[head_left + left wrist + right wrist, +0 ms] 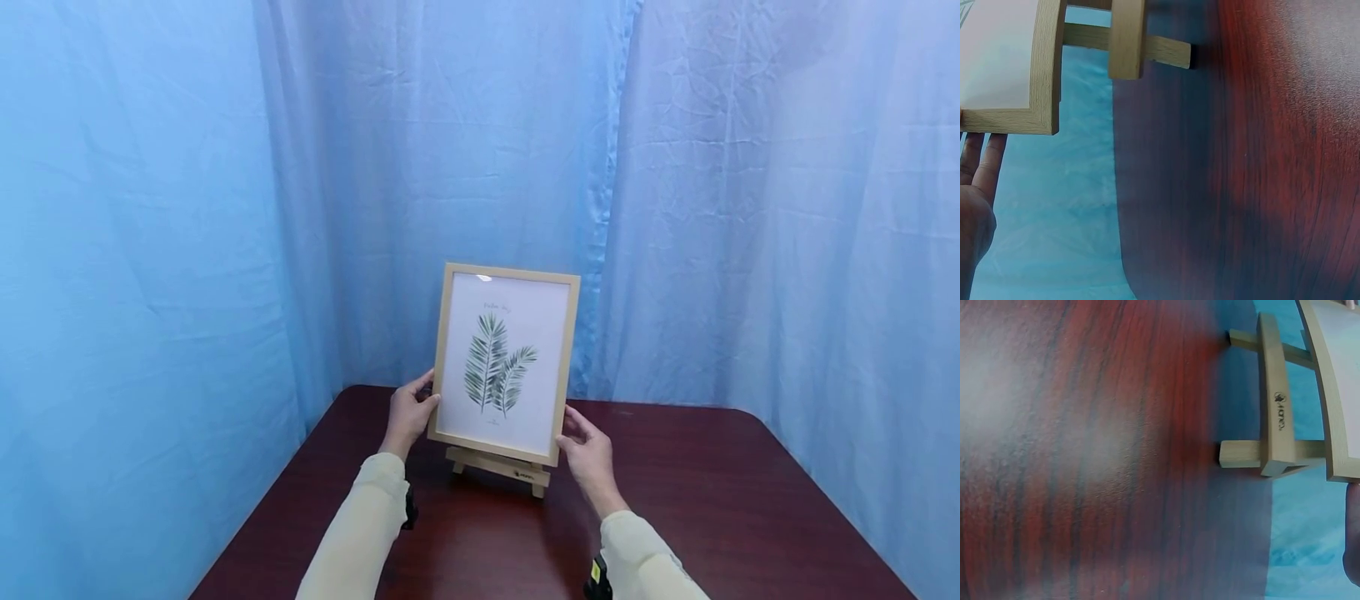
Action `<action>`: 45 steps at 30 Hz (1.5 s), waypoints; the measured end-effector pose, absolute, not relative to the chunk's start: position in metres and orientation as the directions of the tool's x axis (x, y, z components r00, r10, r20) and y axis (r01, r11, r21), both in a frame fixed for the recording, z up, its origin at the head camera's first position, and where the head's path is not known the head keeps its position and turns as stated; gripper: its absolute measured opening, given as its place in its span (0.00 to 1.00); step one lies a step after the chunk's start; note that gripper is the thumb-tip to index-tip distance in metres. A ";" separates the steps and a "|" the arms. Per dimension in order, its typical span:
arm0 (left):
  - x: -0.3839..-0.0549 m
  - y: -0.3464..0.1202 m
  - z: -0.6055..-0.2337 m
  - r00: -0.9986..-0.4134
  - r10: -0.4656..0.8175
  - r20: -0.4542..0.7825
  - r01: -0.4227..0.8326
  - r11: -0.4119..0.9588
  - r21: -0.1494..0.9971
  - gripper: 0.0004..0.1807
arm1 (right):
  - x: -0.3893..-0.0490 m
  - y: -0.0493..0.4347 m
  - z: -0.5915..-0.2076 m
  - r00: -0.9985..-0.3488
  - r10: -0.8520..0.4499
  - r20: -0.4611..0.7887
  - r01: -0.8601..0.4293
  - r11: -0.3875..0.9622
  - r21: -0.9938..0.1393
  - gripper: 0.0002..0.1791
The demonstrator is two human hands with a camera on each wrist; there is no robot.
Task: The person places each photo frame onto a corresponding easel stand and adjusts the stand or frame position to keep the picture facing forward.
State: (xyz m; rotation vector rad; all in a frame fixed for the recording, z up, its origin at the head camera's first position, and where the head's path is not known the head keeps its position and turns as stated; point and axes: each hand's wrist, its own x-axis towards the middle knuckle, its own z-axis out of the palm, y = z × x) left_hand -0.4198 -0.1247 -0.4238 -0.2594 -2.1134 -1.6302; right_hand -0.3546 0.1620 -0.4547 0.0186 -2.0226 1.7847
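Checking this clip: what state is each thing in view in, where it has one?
Easel: standing on the table.
Picture frame: upright, held just above the easel's front bar, not seated on it.
Leaf print: inside the frame.
Left hand: gripping the frame's left edge.
Right hand: gripping its right edge near the bottom corner.
Curtains: hanging, creased.

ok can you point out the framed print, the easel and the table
framed print (497, 371): head view, on the green leaves of the picture
easel (1276, 394): right wrist view, on the front ledge
table (1272, 156): left wrist view, on the bare top
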 end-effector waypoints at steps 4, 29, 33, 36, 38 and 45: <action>-0.422 -0.122 -0.428 -0.873 -0.122 0.473 0.426 0.284 0.859 0.28 | -0.355 0.164 -0.461 -0.901 0.279 0.331 -0.291 0.178 -0.940 0.31; -0.426 -0.110 -0.451 -0.881 -0.129 0.454 0.394 0.329 0.858 0.28 | -0.353 0.165 -0.484 -0.884 0.327 0.335 -0.285 0.193 -0.939 0.31; -0.427 -0.110 -0.451 -0.883 -0.133 0.450 0.385 0.344 0.857 0.28 | -0.353 0.164 -0.485 -0.886 0.324 0.333 -0.282 0.194 -0.940 0.31; -0.428 -0.111 -0.452 -0.888 -0.134 0.440 0.375 0.345 0.861 0.29 | -0.354 0.164 -0.486 -0.887 0.322 0.330 -0.277 0.200 -0.940 0.31; -0.429 -0.111 -0.453 -0.890 -0.134 0.435 0.369 0.346 0.862 0.29 | -0.354 0.164 -0.486 -0.888 0.320 0.330 -0.275 0.206 -0.939 0.31; -0.430 -0.110 -0.455 -0.893 -0.130 0.432 0.367 0.346 0.863 0.29 | -0.352 0.164 -0.487 -0.879 0.309 0.363 -0.286 0.267 -0.920 0.31</action>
